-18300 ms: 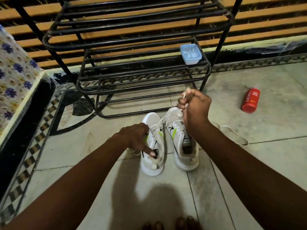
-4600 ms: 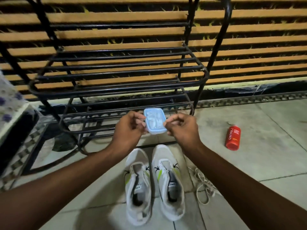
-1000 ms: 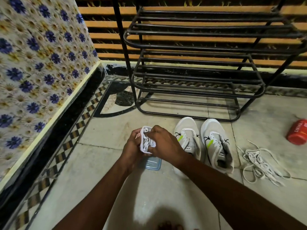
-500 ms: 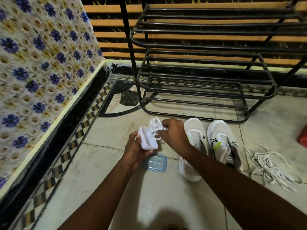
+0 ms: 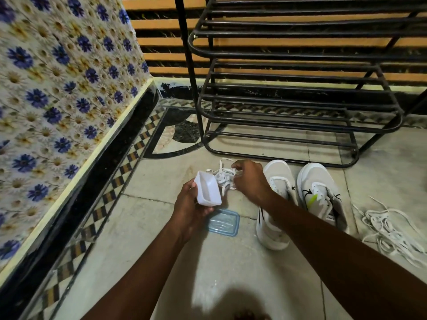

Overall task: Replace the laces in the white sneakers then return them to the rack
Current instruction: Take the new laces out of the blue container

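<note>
— Where are the white sneakers (image 5: 320,192)?

— On the tiled floor (image 5: 231,273), side by side, toes pointing at the black metal rack (image 5: 300,98) and just in front of its bottom rail. The person's right forearm crosses over the heel half of the nearer one.

— And the hands?

— The left hand (image 5: 191,209) grips a small white tub (image 5: 208,191) from below, fingers curled around its base. The tub is tilted, with its open mouth turned toward the camera.

— Anything in it?

— The part of the inside that shows is plain white plastic. Just past its upper rim hangs a bundle of white laces (image 5: 225,179), pinched in the curled fingers of the right hand (image 5: 249,181). A loop or two stick up above the bundle. Whether the bundle touches the tub's rim, I cannot tell.

— Does the tub have a cover?

— A translucent blue lid (image 5: 224,222) lies flat on the floor under the left hand, just beside the nearer sneaker's heel.

— What else is around?

— A loose tangle of white laces (image 5: 390,232) lies on the tiles to the right of the sneakers, near the frame's edge. To the left, a surface covered in a blue-and-yellow flowered cloth (image 5: 57,88) rises above a black border with a checked strip along the floor.
</note>
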The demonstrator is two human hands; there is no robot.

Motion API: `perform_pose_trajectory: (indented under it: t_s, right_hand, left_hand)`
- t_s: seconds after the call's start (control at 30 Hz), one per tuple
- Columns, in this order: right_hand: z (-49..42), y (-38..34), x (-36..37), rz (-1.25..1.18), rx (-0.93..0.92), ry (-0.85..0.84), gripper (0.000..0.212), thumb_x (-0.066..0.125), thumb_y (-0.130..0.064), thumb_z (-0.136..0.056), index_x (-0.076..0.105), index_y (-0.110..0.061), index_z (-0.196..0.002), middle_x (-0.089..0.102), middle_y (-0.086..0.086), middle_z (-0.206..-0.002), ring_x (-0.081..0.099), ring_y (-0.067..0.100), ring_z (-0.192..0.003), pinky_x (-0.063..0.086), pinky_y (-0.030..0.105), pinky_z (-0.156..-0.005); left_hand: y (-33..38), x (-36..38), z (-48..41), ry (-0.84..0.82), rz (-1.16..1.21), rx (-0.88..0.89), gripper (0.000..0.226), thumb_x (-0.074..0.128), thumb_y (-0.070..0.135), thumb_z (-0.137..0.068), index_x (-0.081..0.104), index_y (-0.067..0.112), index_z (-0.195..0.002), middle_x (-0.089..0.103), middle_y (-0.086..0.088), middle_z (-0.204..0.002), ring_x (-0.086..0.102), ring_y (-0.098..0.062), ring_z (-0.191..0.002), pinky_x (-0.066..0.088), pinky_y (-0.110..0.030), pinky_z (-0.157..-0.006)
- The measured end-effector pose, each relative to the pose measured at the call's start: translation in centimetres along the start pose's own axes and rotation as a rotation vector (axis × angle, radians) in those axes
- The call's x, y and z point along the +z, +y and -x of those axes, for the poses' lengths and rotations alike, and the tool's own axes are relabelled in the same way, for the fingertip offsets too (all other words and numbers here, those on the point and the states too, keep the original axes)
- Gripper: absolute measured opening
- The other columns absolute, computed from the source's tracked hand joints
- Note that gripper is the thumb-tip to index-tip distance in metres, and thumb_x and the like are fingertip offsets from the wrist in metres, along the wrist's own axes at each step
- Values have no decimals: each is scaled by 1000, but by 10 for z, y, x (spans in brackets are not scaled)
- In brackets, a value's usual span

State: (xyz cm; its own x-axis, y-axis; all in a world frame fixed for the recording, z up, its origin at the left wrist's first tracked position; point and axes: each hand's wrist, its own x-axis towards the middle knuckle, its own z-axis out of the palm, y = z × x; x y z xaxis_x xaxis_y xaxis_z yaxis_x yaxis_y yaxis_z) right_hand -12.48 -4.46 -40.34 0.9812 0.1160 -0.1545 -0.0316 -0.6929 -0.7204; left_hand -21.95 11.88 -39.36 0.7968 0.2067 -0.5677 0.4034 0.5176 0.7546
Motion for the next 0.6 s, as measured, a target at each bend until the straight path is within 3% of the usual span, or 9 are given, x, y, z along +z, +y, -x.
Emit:
perform_pose_trajectory:
  t_s: [0.07,0.13,0.23,0.27,0.33,0.43,0.53,0.6]
  right_hand:
    - [8,4,-11,-41,-38,36,47,63,5,-79,69,-9,-123,71,13,-117,67,27,-109,54,41,-96]
    - [18,6,-23,-106,-81,80,43,65,6,-81,70,-7,-121,73,12,-111,72,25,-92,59,41,-88]
    - [36,6,-47,-93,-199,190,22,72,-11,-89,74,-12,-111,69,5,-109,67,13,-80,48,8,-76]
    - [42,5,-56,-101,-223,206,18,71,-17,-91,75,-13,-108,68,3,-106,66,12,-79,43,5,-74]
    - [56,9,-78,-116,-244,199,21,69,-27,-94,76,-14,-109,68,3,-102,66,14,-82,45,11,-78]
    - [77,22,-115,-73,-219,166,21,69,-27,-93,76,-12,-107,71,7,-96,66,20,-84,50,29,-81]
    - [96,42,-145,-55,-192,242,13,73,-16,-86,78,-10,-97,73,7,-82,66,21,-77,49,29,-73]
    - [105,55,-158,-24,-166,283,11,75,-13,-83,79,-8,-91,72,7,-78,67,23,-75,50,30,-71]
  left_hand:
    - [0,12,5,-25,36,-2,26,50,25,-106,61,9,-123,74,-13,-91,74,-23,-67,58,-32,-52]
    - [-1,28,9,-41,12,-14,30,51,28,-107,63,6,-122,74,-12,-85,72,-22,-64,56,-29,-50]
    - [-2,56,22,-67,-42,-30,29,53,33,-105,67,9,-109,70,-13,-84,68,-20,-56,51,-25,-43]
    - [-3,66,27,-97,-49,-30,26,53,32,-104,68,11,-101,69,-11,-80,66,-18,-52,47,-23,-40]
    - [-4,86,39,-178,-82,-39,23,52,30,-104,66,14,-94,65,-8,-76,60,-15,-50,38,-17,-39]
    - [-10,112,54,-325,-220,-80,22,50,28,-103,66,14,-105,59,-16,-91,53,-21,-62,33,-21,-52]
    - [-22,135,67,-368,-318,-79,28,47,31,-107,68,13,-105,67,-14,-94,61,-25,-74,41,-27,-62]
    - [-32,147,71,-375,-366,-28,37,43,38,-109,69,12,-103,68,-12,-84,62,-21,-62,44,-23,-52]
